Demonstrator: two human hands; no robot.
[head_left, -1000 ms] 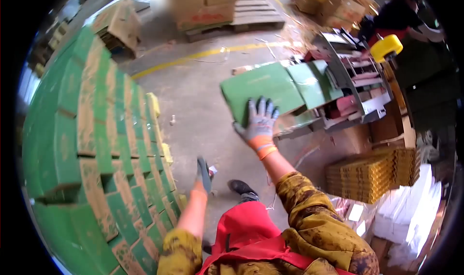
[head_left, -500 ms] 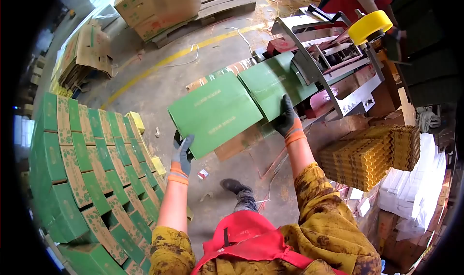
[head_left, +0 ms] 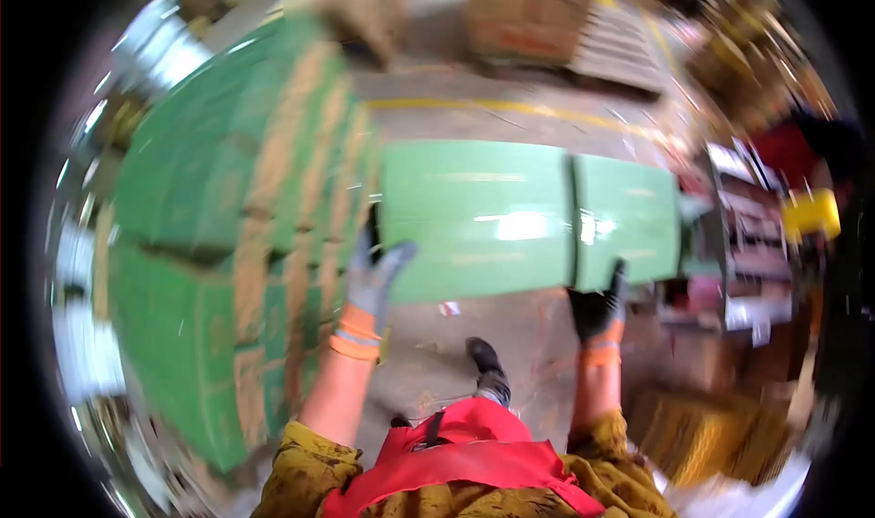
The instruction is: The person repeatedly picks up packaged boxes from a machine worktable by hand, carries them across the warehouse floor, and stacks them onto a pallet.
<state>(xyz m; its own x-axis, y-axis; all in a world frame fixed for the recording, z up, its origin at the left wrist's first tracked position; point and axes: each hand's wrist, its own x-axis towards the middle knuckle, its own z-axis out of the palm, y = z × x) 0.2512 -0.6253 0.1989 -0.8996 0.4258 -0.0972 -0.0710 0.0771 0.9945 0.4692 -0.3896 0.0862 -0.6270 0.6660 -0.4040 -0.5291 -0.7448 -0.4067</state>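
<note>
Two green cardboard boxes lie end to end in front of me, a narrow dark gap between them. My left hand (head_left: 375, 276), in a grey glove with an orange cuff, grips the left end of the larger-looking box (head_left: 474, 190), thumb on top. On the near edge of the right-hand box (head_left: 629, 204), my right hand (head_left: 599, 310) has its dark-gloved thumb over the top; its other fingers are partly hidden below. Close to my left hand rises a tall stack of green and brown boxes (head_left: 200, 290), blurred by motion.
To the right stands a tape-sealing machine (head_left: 756, 254) with a yellow roll (head_left: 811, 215), another person in red (head_left: 793, 149) behind it. Brown moulded trays (head_left: 711, 431) are piled at lower right. A large carton (head_left: 529, 17) and a wooden pallet (head_left: 620, 49) lie beyond the yellow floor line.
My view has turned left, bringing the box stack closer. Both green boxes have come away from the machine, towards the stack, with my hands still on them.
</note>
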